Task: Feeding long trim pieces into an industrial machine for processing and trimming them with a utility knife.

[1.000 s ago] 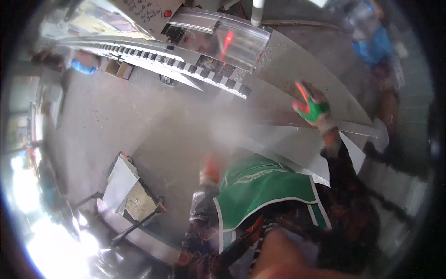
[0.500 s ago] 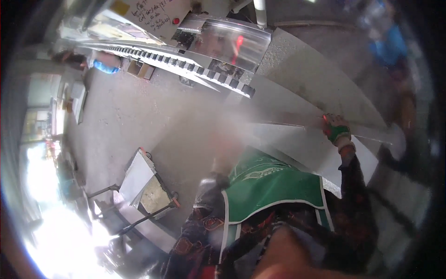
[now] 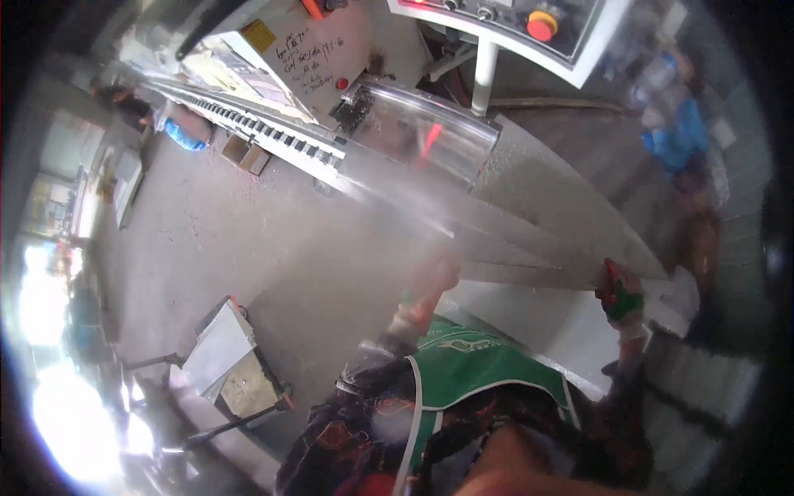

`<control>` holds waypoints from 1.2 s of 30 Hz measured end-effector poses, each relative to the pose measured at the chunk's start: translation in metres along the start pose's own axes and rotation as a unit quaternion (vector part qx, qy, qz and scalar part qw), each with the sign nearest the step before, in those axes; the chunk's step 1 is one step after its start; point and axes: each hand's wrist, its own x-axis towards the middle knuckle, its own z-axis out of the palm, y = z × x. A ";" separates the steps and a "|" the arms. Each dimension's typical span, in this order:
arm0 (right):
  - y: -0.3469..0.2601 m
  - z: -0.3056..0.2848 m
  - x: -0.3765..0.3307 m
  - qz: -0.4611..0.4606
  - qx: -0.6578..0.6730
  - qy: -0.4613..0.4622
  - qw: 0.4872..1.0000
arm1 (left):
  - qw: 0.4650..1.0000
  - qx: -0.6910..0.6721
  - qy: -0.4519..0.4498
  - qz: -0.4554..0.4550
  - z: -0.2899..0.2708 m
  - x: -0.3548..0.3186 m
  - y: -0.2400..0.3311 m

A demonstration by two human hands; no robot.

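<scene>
A long flat grey board (image 3: 506, 241) runs slantwise in front of me, its far left part lying over the near end of the machine's roller strip (image 3: 273, 132). My right hand (image 3: 619, 296), in a white and green work glove with red at the fingers, is closed on the board's near right end. At the board's near left edge is my left hand (image 3: 434, 274); a hazy smear over the picture hides its fingers. Between the board and my green apron (image 3: 488, 372) lies a white panel (image 3: 538, 326).
A control box (image 3: 571, 33) with a red-and-yellow button stands on a post at the top right. Behind the board is a shiny metal cover (image 3: 413, 128). On the floor at left stand a cart (image 3: 240, 364) carrying board pieces and a small cardboard box (image 3: 245, 154). Another person (image 3: 682, 132) is at far right.
My view has tilted up, bringing the control box into sight. The board now covers more of the roller strip's near end. Both hands appear lower in the picture; the left has moved rightward.
</scene>
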 end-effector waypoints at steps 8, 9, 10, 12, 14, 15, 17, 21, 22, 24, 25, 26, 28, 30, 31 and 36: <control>-0.062 0.009 0.047 -0.091 -0.223 0.034 0.970 | 0.988 -0.073 0.061 0.122 0.043 0.093 0.046; -0.066 0.010 0.054 -0.062 -0.213 0.003 0.975 | 0.985 -0.084 0.063 0.139 0.045 0.105 0.047; -0.066 0.014 0.059 -0.063 -0.214 0.006 0.975 | 0.981 -0.096 0.065 0.155 0.046 0.116 0.048; -0.065 0.018 0.067 -0.099 -0.186 0.055 0.976 | 0.974 -0.099 0.060 0.196 0.050 0.135 0.049; -0.073 0.015 0.080 -0.063 -0.197 0.033 0.978 | 0.968 -0.144 0.070 0.193 0.058 0.146 0.047; -0.078 0.013 0.085 -0.027 -0.205 0.010 0.978 | 0.961 -0.188 0.083 0.188 0.061 0.151 0.048; -0.072 0.020 0.096 -0.044 -0.173 0.021 0.984 | 0.960 -0.182 0.065 0.204 0.062 0.162 0.048; -0.079 0.018 0.116 -0.029 -0.214 0.003 0.976 | 0.959 -0.180 0.083 0.202 0.065 0.186 0.043; -0.086 0.014 0.120 -0.027 -0.215 0.002 0.976 | 0.959 -0.180 0.083 0.200 0.065 0.192 0.042; -0.097 0.008 0.130 -0.053 -0.216 -0.029 0.974 | 0.971 -0.162 0.095 0.148 0.068 0.200 0.050; -0.096 0.010 0.137 -0.053 -0.214 -0.032 0.975 | 0.971 -0.160 0.096 0.146 0.067 0.202 0.049; -0.095 0.011 0.141 -0.007 -0.232 -0.054 0.971 | 0.973 -0.128 0.108 0.158 0.067 0.205 0.044; -0.092 0.012 0.144 0.040 -0.247 -0.079 0.965 | 0.974 -0.094 0.119 0.166 0.070 0.216 0.034; -0.091 0.013 0.146 -0.033 -0.240 -0.040 0.970 | 0.945 -0.173 0.117 0.250 0.075 0.228 0.032; -0.090 0.013 0.149 -0.034 -0.236 -0.043 0.970 | 0.946 -0.170 0.121 0.250 0.071 0.229 0.029; -0.107 -0.005 0.155 -0.016 -0.201 -0.056 0.978 | 0.916 -0.393 0.024 0.074 0.075 0.241 0.040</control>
